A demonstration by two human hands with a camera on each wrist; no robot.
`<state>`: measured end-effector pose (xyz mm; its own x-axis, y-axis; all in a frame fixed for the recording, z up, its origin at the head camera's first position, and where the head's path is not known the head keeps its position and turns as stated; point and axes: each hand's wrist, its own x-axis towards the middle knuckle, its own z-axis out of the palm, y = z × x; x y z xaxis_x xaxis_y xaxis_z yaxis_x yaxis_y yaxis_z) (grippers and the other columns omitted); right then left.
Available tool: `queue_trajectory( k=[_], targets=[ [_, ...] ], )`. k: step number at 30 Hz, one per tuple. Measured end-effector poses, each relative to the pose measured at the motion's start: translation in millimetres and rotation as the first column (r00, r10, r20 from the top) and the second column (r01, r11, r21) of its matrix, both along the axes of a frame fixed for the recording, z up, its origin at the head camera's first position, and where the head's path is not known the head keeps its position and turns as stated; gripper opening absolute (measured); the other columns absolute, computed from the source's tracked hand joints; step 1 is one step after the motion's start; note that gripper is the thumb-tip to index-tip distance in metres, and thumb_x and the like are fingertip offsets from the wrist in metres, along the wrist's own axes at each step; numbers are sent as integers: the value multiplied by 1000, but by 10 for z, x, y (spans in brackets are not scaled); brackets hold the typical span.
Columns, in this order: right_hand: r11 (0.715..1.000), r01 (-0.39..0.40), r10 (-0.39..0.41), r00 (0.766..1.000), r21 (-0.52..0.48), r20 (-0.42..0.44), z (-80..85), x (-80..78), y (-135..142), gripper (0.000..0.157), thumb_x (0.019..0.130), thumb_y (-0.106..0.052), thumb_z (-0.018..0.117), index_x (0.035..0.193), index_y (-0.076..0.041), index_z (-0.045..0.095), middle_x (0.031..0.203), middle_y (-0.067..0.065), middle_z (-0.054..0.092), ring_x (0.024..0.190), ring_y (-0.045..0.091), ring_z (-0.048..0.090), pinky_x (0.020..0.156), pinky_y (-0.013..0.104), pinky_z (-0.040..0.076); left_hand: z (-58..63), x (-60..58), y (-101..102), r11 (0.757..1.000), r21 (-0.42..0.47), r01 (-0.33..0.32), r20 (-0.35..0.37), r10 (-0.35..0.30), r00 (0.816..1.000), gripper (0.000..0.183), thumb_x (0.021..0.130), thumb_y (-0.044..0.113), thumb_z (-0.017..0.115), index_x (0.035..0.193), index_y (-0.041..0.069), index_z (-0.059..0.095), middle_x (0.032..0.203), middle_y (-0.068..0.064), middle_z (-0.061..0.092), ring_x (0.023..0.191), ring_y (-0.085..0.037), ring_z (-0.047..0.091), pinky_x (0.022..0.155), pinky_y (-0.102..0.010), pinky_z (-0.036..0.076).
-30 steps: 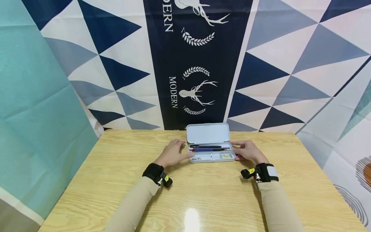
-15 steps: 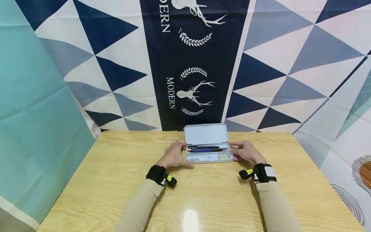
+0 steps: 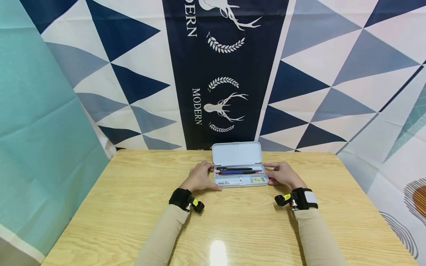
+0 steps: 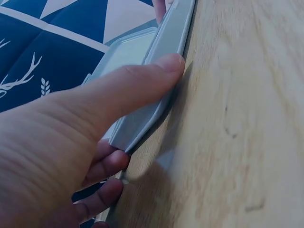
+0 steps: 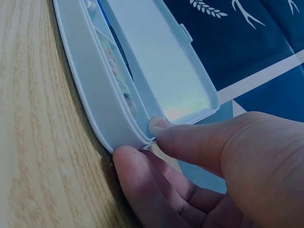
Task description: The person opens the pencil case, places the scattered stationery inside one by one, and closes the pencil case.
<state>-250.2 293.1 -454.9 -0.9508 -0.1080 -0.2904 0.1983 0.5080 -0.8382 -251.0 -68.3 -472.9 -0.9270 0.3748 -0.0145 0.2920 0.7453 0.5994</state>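
Observation:
A pale blue pencil case stands open near the table's back edge, its lid raised against the backdrop. Dark and blue pens lie in the rear compartment. In front are a small whitish item and a printed yellow-green block. My left hand holds the left end; in the left wrist view its thumb presses the front wall, with fingers around the corner. My right hand grips the right end, one fingertip on the rim and another against the outer corner.
The wooden table extends in front of the case and to both sides. A patterned cloth backdrop hangs right behind it, and a teal cloth hangs at the left.
My left hand has shifted slightly right and its thumb has come down from the case's front left edge to its front wall. The right hand has stayed at the right end.

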Motion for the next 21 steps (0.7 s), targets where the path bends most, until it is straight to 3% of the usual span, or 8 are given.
queue_trajectory(
  k=[16,21],
  targets=[
    [1000,-6,6,1000,-6,-13,-18,6,-1,55,112,-10,68,165,-3,54,124,28,77,68,8,71,65,21,62,-35,35,47,998,-51,-34,-52,31,998,96,75,51,102,153,8,66,130,-7,65,121,-27,59,99,-48,43],
    [996,-74,77,995,48,-63,42,-12,45,56,113,-14,69,163,4,53,115,26,80,72,11,73,66,23,63,-41,29,65,999,-40,-33,-46,31,998,97,76,52,103,154,9,66,133,-7,66,125,-28,60,104,-52,45]
  ],
)
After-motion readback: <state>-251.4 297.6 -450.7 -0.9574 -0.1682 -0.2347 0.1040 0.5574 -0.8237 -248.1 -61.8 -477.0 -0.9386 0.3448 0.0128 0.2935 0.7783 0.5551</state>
